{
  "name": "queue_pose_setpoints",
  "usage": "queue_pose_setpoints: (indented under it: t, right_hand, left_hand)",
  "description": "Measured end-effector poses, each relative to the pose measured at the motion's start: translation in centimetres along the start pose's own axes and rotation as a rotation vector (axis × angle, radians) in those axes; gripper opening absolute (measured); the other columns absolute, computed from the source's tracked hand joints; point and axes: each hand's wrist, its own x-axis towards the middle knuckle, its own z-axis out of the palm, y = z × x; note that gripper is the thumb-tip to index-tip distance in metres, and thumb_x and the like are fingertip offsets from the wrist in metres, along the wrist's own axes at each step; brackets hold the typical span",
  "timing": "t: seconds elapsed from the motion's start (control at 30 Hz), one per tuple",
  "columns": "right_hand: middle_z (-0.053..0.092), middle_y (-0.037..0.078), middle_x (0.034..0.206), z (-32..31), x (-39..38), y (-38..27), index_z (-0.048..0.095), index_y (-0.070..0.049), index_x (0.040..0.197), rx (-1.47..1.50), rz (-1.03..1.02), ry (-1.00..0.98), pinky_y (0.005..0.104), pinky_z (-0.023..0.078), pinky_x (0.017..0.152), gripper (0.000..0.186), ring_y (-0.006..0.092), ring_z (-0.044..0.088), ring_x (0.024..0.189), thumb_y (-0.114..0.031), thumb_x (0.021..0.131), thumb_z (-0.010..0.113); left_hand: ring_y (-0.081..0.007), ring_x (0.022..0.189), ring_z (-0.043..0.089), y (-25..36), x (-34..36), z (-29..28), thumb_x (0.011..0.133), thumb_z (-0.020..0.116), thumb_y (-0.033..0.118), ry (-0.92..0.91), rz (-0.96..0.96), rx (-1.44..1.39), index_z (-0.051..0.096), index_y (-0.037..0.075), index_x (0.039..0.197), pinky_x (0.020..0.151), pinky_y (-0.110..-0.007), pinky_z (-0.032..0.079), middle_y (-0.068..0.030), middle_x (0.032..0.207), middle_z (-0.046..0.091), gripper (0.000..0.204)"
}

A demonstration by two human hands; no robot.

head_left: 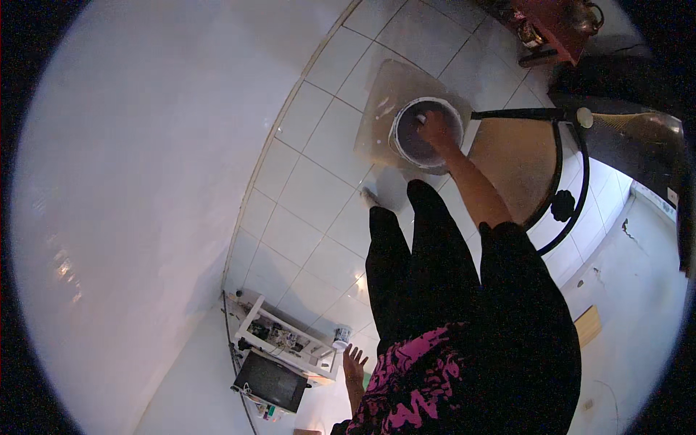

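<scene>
The round bucket (396,138) looked stiff, probably heavy, best gripped by its rim; the right hand (435,131) overhung it, hold unclear; the left hand (354,368) spread wide.

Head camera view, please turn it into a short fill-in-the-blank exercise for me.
Over the opening of the white-rimmed bucket is the person's ____ hand.
The pattern on the black top is ____.
The floor is covered with white ____.

Missing words: right; pink; tiles.
</scene>
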Motion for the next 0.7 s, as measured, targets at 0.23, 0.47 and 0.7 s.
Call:
queue_pose_setpoints:
  t: [0.23, 0.47, 0.7]
  right_hand:
    - [0.060, 0.021, 0.105, -1.8, 0.2, -0.1, 0.062, -0.002, 0.107, -0.134, -0.055, -0.288, 0.0435, 0.046, 0.085, 0.040, 0.0360, 0.058, 0.093, -0.014, 0.069, 0.067]
    - [0.064, 0.017, 0.101, -4.0, 0.4, -1.3, 0.065, -0.008, 0.106, 0.045, -0.567, -0.522, 0.0452, 0.046, 0.085, 0.042, 0.0367, 0.058, 0.094, -0.010, 0.064, 0.064]
    - [0.061, 0.015, 0.106, -2.2, 2.6, 1.5, 0.066, -0.007, 0.104, -0.186, -0.347, -0.551, 0.0435, 0.042, 0.090, 0.039, 0.0355, 0.055, 0.098, -0.013, 0.065, 0.065]
  left_hand:
    - [-0.0361, 0.131, 0.028, 1.0, -3.7, 1.5, 0.087, 0.043, 0.056, -0.033, 0.139, 0.101, 0.030, 0.017, 0.141, 0.097, -0.055, 0.032, -0.0186, 0.146, 0.023, 0.068]
    - [-0.0372, 0.132, 0.025, 0.8, -2.1, 0.6, 0.083, 0.047, 0.063, -0.025, 0.043, 0.048, 0.026, 0.016, 0.142, 0.100, -0.056, 0.028, -0.0191, 0.146, 0.022, 0.079]
    - [-0.0386, 0.128, 0.031, -1.4, -1.5, -0.7, 0.073, 0.055, 0.071, -0.108, 0.054, 0.171, 0.026, 0.017, 0.141, 0.093, -0.053, 0.036, -0.0211, 0.142, 0.027, 0.092]
